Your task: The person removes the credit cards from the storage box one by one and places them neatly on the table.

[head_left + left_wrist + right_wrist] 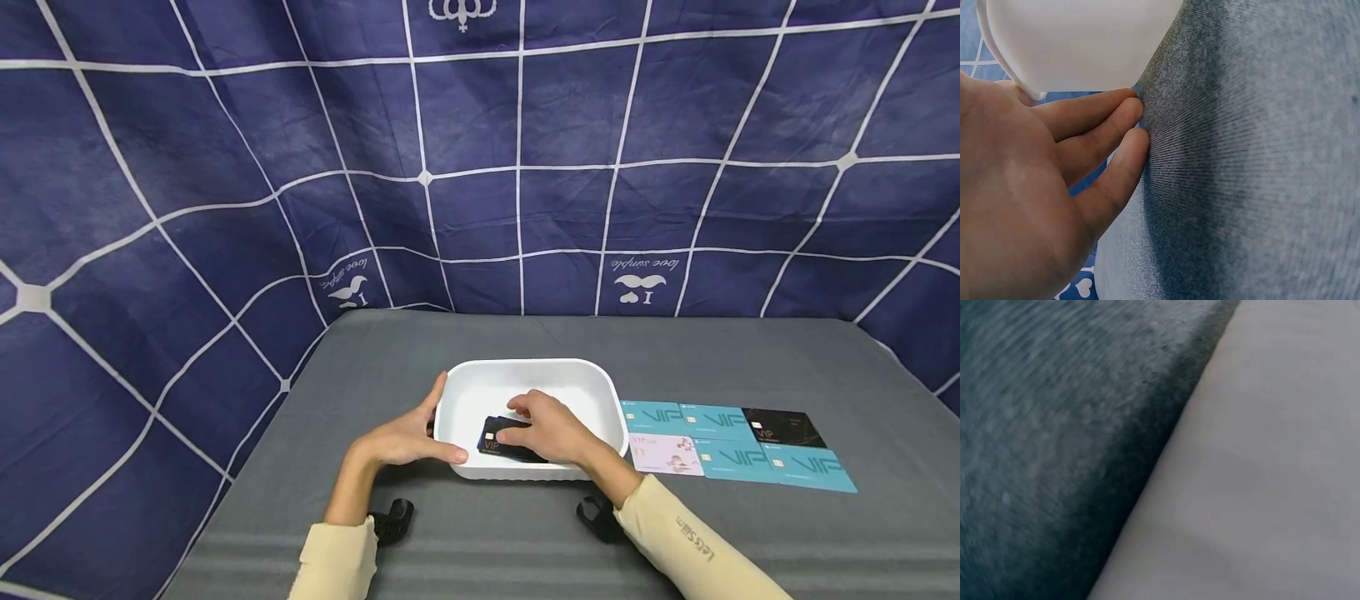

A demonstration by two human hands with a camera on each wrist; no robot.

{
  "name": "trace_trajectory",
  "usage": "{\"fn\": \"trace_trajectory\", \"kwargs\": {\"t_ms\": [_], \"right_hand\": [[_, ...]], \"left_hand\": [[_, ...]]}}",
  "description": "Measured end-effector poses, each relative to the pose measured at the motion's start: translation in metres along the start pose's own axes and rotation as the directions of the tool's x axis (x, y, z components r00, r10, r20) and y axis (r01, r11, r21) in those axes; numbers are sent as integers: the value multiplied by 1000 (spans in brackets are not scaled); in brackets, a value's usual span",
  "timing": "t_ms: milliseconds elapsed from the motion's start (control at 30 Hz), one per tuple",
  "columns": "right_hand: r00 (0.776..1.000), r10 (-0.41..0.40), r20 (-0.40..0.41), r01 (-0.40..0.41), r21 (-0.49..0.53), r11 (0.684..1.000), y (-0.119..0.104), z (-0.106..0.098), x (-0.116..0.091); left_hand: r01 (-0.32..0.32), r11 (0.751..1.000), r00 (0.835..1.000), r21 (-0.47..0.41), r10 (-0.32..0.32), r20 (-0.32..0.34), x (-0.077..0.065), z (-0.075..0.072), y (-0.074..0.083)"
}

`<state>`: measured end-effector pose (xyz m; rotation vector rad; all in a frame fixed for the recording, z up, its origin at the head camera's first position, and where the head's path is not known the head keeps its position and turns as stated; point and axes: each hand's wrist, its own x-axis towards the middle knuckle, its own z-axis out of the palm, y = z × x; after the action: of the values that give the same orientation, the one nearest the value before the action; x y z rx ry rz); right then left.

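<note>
A white plastic tray (465,392) sits on the grey cloth, with a small overlapping stack of black VIP cards (491,444) inside near its front wall. My left hand (401,437) holds the tray's left end, thumb at the front rim and index finger up along the left corner. In the left wrist view its other fingers (1094,144) rest against the outside, beside the cloth. Reaching over the front right rim, my right hand (555,427) grips the black cards, thumb on their top and bent fingers by the far edge. The right wrist view shows only the tray's wall (1260,475) and cloth.
Right of the tray, cards lie in two rows: several teal VIP cards (735,460), a pink floral card (663,454) and a black card (787,427). The grey cloth (450,333) covers the table. A blue curtain with white lines (570,208) hangs behind.
</note>
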<state>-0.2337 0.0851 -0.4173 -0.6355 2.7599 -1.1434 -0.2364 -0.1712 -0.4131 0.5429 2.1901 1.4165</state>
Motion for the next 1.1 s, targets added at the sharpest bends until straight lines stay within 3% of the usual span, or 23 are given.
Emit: {"fn": "trace_trajectory", "kwargs": {"t_ms": [167, 333, 767, 1100], "right_hand": [[995, -67, 79, 75, -105, 992, 2, 2, -1], [991, -66, 113, 83, -150, 985, 0, 2, 0], [985, -95, 143, 130, -256, 958, 0, 5, 4], [989, -63, 133, 100, -295, 950, -3, 4, 3]], "left_hand": [[-1, 1000, 1000, -11, 1, 4, 0, 1, -1], [-6, 1000, 1000, -23, 6, 15, 0, 0, -3], [-6, 1000, 1000, -7, 6, 11, 0, 0, -4], [-11, 1000, 1000, -18, 12, 19, -1, 1, 0]]}}
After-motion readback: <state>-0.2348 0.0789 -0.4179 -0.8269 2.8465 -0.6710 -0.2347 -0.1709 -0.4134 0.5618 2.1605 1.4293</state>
